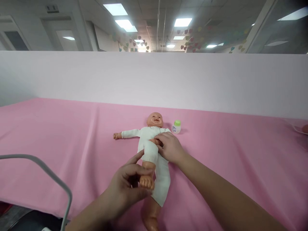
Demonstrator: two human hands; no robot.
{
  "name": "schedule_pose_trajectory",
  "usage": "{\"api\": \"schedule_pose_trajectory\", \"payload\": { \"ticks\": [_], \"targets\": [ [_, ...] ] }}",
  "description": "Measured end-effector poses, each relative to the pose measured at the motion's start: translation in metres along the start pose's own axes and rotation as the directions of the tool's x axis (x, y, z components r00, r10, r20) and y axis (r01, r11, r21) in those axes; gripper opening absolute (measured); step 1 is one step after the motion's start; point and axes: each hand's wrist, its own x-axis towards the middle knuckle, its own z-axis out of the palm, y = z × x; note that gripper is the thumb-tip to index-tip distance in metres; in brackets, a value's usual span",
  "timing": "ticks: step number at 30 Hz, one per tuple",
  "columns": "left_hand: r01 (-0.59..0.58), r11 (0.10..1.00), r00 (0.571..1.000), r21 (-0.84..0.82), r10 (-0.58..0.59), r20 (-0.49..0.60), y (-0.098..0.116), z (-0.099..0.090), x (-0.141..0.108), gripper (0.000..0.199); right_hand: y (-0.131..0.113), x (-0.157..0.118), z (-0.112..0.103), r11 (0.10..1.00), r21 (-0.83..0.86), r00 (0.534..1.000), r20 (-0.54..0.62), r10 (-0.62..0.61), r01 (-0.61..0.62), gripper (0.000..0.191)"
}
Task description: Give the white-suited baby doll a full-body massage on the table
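Observation:
A baby doll (162, 184) in a white cloth suit lies on its back, head away from me. My left hand (124, 183) grips its raised leg at the bare foot (147, 182), with the thumb beneath and the fingers around the ankle. On the doll's belly, my right hand (171, 147) is closed on the doll's small hand (156, 141), and the arm behind it is mostly hidden. The other doll arm (130, 133) stretches out to the left. Close to the doll's shoulder stands a small clear bottle (176, 128) with a green cap and a label.
Pink cloth (60, 138) with soft folds covers the table. A white partition (154, 80) rises behind it. From the left edge a grey curved tube (48, 171) reaches in. A clear container (298, 128) is cut off at the right edge.

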Motion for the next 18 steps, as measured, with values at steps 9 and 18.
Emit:
{"api": "schedule_pose_trajectory", "payload": {
  "ticks": [9,18],
  "targets": [
    [0.071,0.997,0.996,-0.035,-0.069,0.053,-0.017,-0.007,-0.054,0.037,-0.025,-0.002,-0.018,0.998,0.046,0.994,0.099,-0.043,0.039,0.003],
    [0.152,0.983,0.982,-0.107,-0.162,-0.094,-0.018,-0.020,-0.071,0.034,0.056,0.009,-0.053,0.730,0.518,0.762,-0.209,0.613,-0.445,0.039]
  ]
}}
